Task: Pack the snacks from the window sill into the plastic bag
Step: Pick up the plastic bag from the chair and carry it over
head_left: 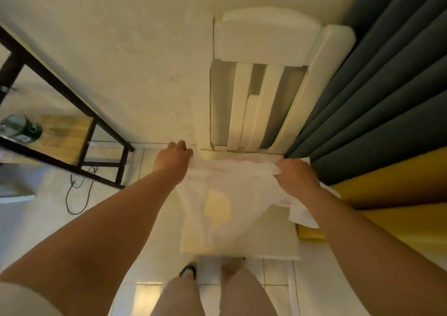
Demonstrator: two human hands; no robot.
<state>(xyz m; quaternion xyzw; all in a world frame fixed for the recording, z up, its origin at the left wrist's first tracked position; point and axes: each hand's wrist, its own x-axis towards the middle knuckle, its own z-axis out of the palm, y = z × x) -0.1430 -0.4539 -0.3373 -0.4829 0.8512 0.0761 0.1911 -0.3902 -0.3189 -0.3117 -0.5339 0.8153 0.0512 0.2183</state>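
A: Standing over a white chair (266, 37) by the wall, is that it?

B: Yes. A dark curtain (387, 86) hangs on its right, a black-framed shelf (60, 132) stands on its left.

A: And the bag?

B: The white bag (217, 194) lies stretched over the chair seat, mouth pulled wide. Something pale yellow shows through its film; blurred, so I cannot tell what.

A: Hands?

B: The left hand (173, 158) grips the bag's left edge, fingers curled round it. The right hand (297, 175) pinches the right edge, film bunched under its fingers.

A: Smaller things?

B: A green bottle (21, 128) on the shelf.
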